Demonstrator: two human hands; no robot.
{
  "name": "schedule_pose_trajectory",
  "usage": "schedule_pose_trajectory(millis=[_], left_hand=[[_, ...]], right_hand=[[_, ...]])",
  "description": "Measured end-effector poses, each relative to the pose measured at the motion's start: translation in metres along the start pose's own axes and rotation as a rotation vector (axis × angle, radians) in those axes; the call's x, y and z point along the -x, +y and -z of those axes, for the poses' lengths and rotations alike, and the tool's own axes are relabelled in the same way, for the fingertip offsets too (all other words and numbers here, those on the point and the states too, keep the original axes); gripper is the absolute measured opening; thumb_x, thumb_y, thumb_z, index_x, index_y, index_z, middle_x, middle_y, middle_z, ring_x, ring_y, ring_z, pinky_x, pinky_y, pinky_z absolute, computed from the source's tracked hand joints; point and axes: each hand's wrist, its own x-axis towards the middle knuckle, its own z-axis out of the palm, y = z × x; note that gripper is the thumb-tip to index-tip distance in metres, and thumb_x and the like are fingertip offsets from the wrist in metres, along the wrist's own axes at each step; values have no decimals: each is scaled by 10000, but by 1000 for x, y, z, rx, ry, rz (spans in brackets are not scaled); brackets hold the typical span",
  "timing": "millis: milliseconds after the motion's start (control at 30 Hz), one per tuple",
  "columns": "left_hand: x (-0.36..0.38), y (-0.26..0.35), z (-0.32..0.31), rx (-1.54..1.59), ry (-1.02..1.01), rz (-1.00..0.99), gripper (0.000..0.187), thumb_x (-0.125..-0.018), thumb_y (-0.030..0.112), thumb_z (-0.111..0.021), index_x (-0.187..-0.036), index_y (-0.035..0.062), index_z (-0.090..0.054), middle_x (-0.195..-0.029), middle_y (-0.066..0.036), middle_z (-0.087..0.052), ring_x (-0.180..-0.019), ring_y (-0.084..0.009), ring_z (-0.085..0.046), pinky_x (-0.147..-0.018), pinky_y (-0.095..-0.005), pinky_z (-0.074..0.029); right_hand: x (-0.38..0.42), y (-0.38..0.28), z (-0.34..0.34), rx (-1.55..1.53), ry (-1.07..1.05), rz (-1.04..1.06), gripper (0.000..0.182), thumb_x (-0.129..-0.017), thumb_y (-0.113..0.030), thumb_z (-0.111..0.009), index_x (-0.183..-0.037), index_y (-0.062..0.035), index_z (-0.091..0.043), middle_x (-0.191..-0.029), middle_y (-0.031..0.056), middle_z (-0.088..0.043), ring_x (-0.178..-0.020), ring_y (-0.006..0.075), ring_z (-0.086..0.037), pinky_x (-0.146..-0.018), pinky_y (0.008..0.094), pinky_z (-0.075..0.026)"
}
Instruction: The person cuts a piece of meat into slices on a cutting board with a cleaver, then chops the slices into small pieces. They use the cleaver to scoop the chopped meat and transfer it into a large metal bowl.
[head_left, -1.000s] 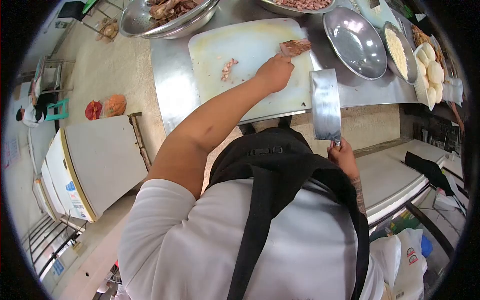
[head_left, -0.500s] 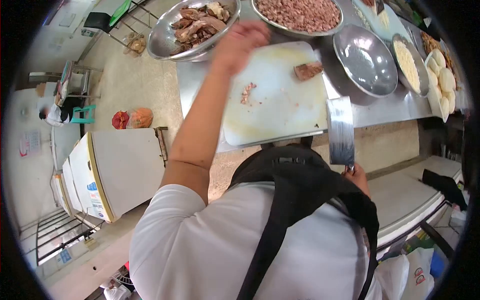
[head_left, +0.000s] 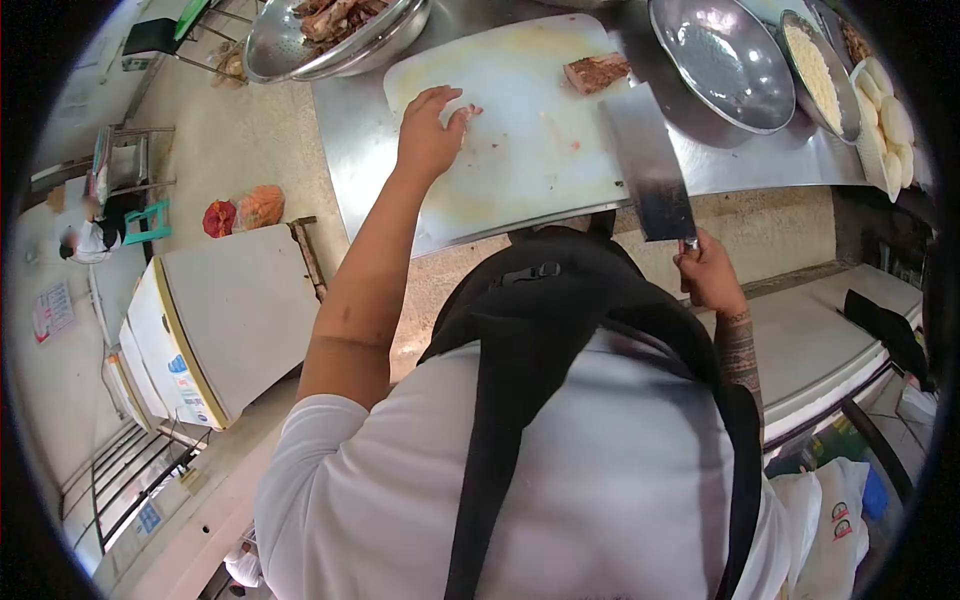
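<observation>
Meat chunk [head_left: 597, 73] lies near the far right corner of a white cutting board [head_left: 530, 145]; one person's right hand [head_left: 708, 272] wraps its fingers around a cleaver's [head_left: 650, 165] handle, the left hand [head_left: 428, 137], fingers loosely spread, beside chopped bits [head_left: 474, 110] near the left edge.

left hand [head_left: 430, 138] at meat bits [head_left: 474, 110] | right hand [head_left: 712, 272] grips cleaver [head_left: 652, 170] | meat chunk [head_left: 597, 73] on board [head_left: 525, 150]
</observation>
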Motion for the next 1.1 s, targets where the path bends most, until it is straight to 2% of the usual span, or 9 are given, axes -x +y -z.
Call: schedule_pose_trajectory(millis=[100, 200, 300, 400, 600, 700, 900, 1000, 1100], left_hand=[[4, 0, -12, 71, -46, 26, 445, -1014, 340, -646, -1341, 39, -674, -1479, -208, -580, -1412, -387, -491, -1193, -457, -382], [10, -13, -44, 113, 4, 6, 538, -1046, 363, -592, -1446, 3, -579, -1534, -255, -513, -1459, -439, -432, -1226, -497, -331], [20, -8, -69, -22, 6, -48, 639, -1058, 395, -561, -1505, -55, -480, -1568, -313, -442, -1493, -487, -363, -1253, -560, -255], [26, 18, -81, 53, 59, 53, 678, -1057, 378, -559, -1538, -78, -415, -1590, -347, -383, -1526, -486, -307, -1268, -574, -190], [24, 25, -69, -168, 231, 238, 788, -1048, 443, -547, -1560, -116, -331, -1644, -365, -258, -1562, -479, -224, -1282, -583, -116], [18, 9, -60, 63, 110, 268, 844, -1041, 461, -535, -1590, -121, -267, -1673, -353, -201, -1590, -459, -150, -1300, -541, -80], [15, 10, -59, 65, 95, 263, 828, -1042, 421, -534, -1572, -156, -267, -1666, -360, -228, -1588, -443, -185, -1304, -525, -87], [15, 9, -62, 94, 180, 244, 787, -1047, 394, -527, -1549, -169, -306, -1657, -369, -241, -1581, -452, -203, -1301, -526, -106], [9, 10, -63, 116, 266, 189, 737, -1050, 345, -539, -1532, -174, -335, -1638, -387, -261, -1562, -487, -228, -1284, -550, -158]], right_hand=[[9, -3, 4, -23, 28, 13, 134, -938, -45, -635, -1039, -63, -547, -703, -11, -535, -532, 93, -538, -490, 282, -464], [11, -12, -2, -12, -28, 12, 128, -941, -63, -633, -1043, -43, -558, -717, 7, -561, -525, 103, -564, -488, 289, -476], [-4, -25, -36, 17, -78, 6, 129, -945, -77, -634, -1042, -39, -557, -723, 17, -570, -532, 115, -585, -486, 300, -482], [-36, -27, -74, 11, -129, 43, 133, -952, -91, -630, -1043, -34, -551, -729, 27, -576, -542, 128, -604, -485, 312, -489], [-85, -62, -129, -81, -226, 87, 145, -955, -63, -629, -1033, -47, -507, -723, 39, -564, -529, 168, -593, -495, 327, -509], [-103, -70, -147, -103, -299, 49, 159, -954, -66, -621, -1053, -42, -498, -719, 46, -565, -536, 182, -613, -494, 334, -512], [-117, -82, -197, -34, -363, 112, 141, -956, -67, -586, -1038, -4, -490, -724, 62, -588, -526, 180, -641, -416, 365, -506], [-112, -101, -205, -58, -427, 88, 144, -947, -61, -590, -1031, 0, -490, -730, 60, -588, -531, 180, -645, -459, 356, -534], [-117, -106, -196, -74, -438, 180, 132, -946, -60, -589, -1006, -4, -487, -735, 57, -590, -536, 173, -641, -496, 343, -552]])
